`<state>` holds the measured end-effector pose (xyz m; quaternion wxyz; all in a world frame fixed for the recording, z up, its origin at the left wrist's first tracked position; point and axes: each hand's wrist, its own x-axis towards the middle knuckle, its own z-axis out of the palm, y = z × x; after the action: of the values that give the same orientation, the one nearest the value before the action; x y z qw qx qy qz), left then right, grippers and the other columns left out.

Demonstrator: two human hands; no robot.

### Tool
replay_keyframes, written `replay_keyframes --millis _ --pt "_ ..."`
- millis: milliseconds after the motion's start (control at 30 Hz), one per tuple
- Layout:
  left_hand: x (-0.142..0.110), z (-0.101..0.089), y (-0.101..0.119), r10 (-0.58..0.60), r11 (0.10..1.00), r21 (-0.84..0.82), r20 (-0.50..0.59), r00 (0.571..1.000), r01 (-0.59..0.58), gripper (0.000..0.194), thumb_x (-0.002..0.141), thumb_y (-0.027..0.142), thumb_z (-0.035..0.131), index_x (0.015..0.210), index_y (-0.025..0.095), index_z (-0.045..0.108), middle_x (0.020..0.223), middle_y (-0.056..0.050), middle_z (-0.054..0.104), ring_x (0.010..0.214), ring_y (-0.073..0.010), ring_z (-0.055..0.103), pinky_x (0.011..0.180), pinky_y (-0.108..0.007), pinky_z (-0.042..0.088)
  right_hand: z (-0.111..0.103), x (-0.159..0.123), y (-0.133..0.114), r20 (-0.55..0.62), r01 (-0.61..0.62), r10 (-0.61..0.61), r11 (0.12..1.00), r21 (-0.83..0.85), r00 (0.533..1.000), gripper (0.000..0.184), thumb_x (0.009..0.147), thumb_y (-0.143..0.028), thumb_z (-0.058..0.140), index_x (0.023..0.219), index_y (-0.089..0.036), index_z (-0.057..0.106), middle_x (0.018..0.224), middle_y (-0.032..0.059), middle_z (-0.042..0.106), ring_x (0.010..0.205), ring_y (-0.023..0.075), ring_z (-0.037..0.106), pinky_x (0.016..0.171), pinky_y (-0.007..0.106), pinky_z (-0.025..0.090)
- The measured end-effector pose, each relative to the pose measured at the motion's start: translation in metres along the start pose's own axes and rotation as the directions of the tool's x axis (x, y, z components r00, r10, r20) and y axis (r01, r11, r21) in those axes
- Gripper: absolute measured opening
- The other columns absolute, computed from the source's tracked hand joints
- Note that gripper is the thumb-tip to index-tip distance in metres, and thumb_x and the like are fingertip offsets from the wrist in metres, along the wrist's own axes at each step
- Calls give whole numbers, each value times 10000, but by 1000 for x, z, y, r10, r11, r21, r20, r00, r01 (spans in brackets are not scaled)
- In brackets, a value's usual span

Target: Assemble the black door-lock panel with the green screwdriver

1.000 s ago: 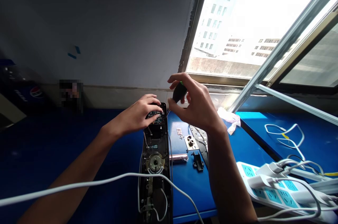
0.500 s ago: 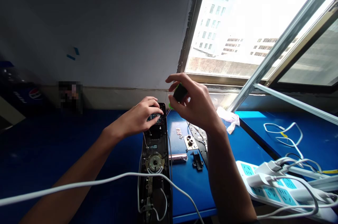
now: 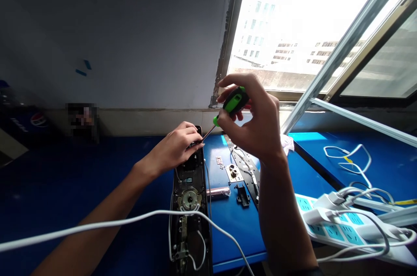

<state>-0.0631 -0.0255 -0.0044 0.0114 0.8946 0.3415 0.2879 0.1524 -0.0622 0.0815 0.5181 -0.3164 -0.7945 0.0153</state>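
A screwdriver (image 3: 235, 101) with a green and black handle is held in my right hand (image 3: 256, 117), between thumb and fingers, its shaft slanting down to the left. The tip meets the fingertips of my left hand (image 3: 177, 146) at the far end of a long black device housing (image 3: 193, 163). My left thumb and fingers are drawn together there; what they hold, if anything, is hidden. The opened housing shows a round metal speaker-like part (image 3: 190, 199), a small circuit board (image 3: 187, 180) and thin wires.
Right of the housing lie a pinkish wrapped cylinder (image 3: 219, 192), a metal plate (image 3: 234, 173), a black bracket (image 3: 243, 196) and several screws. A white cable (image 3: 153, 213) crosses in front. A loaded power strip (image 3: 335, 228) sits at right, below the window.
My right hand has risen slightly and turned, so the screwdriver's green handle and shaft now show. My left fingertips have closed together near the tip. The view has shifted a little.
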Motion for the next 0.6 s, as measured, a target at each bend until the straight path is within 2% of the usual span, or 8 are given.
replay_keyframes --millis 133,200,267,333,433,467,600 --pt "4 -2 12 -19 1000 25 33 999 19 117 988 201 643 1023 159 746 1015 -91 743 1115 -274 614 910 -410 557 -19 -2 15 -28 -27 26 998 -50 999 426 797 -102 614 1189 -268 616 935 7 705 711 141 628 650 312 523" --pt "12 -2 21 -10 1000 7 63 998 10 138 991 173 619 1035 160 749 1010 -88 746 1042 -251 645 875 -378 554 -30 -3 28 74 -46 51 996 -70 996 420 777 -118 642 1178 -242 639 875 0 697 722 145 636 652 309 516" --pt "27 3 31 -1 1000 9 172 985 -1 163 968 135 612 1027 175 759 1012 -83 752 972 -235 678 842 -356 546 -39 -5 41 245 -116 137 988 -99 960 402 775 -151 660 1166 -242 660 818 -13 673 675 133 608 599 293 485" --pt "45 11 39 17 999 42 332 943 -33 184 922 110 619 960 199 776 978 -74 757 917 -236 698 786 -344 531 -43 -6 52 388 -198 240 970 -144 890 385 782 -178 664 1159 -254 668 738 -32 632 604 114 550 527 270 425" --pt "73 32 47 -59 995 101 514 855 8 160 854 107 642 829 199 770 852 -68 747 756 -224 693 670 -331 495 -45 -8 65 504 -275 327 945 -178 800 350 786 -199 667 1132 -253 669 661 -51 576 558 102 497 488 252 378" --pt "80 40 48 -67 993 114 562 825 3 152 816 88 652 791 193 759 819 -70 739 718 -222 685 635 -328 481 -45 -8 68 524 -290 338 941 -175 782 341 786 -203 668 1124 -247 668 659 -51 570 562 102 497 491 250 379" --pt "94 70 47 -52 994 109 622 781 -21 171 718 33 667 696 190 731 766 -70 729 661 -223 676 590 -324 471 -48 -10 75 563 -340 358 930 -141 745 344 795 -219 668 1139 -227 655 708 -33 596 607 114 536 522 257 401"
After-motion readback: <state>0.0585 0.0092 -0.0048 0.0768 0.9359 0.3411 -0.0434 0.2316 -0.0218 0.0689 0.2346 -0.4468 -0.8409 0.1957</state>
